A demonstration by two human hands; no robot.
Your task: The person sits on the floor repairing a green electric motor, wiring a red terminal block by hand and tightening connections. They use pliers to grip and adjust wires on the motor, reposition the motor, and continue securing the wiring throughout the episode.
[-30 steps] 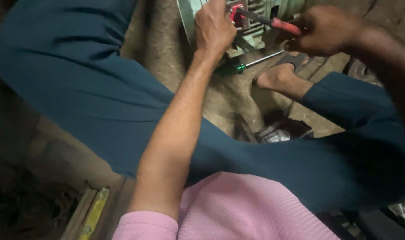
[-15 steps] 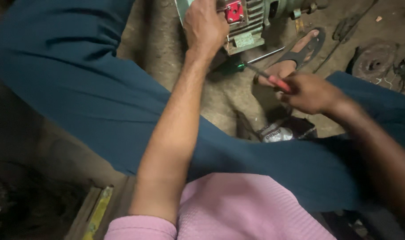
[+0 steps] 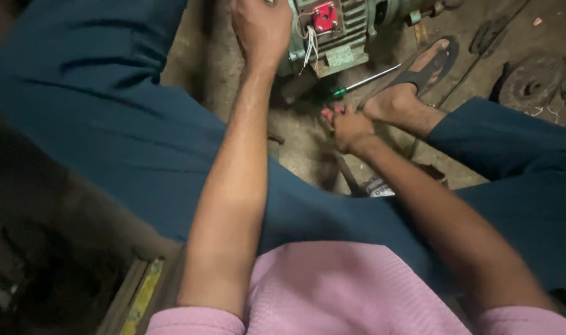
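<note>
A green electric motor (image 3: 348, 34) with a red terminal block (image 3: 325, 17) and loose white wires stands on the dirty floor between my legs. My left hand (image 3: 260, 25) rests on the motor's left side, gripping its casing. My right hand (image 3: 348, 127) is down near the floor below the motor, closed around a red-handled tool (image 3: 327, 114) of which only the handle end shows. A green-handled screwdriver (image 3: 363, 84) lies on the floor just above my right hand, beside my sandalled foot (image 3: 413, 87).
My blue trouser legs fill the left and right sides. A round metal part (image 3: 531, 87) lies on the floor at the far right. A dark object with a white label (image 3: 379, 188) sits by my right forearm. Wooden strips (image 3: 137, 298) lie at bottom left.
My right hand has come down from the top of the motor to the floor near my foot, still holding the red-handled tool. My left hand stays on the motor.
</note>
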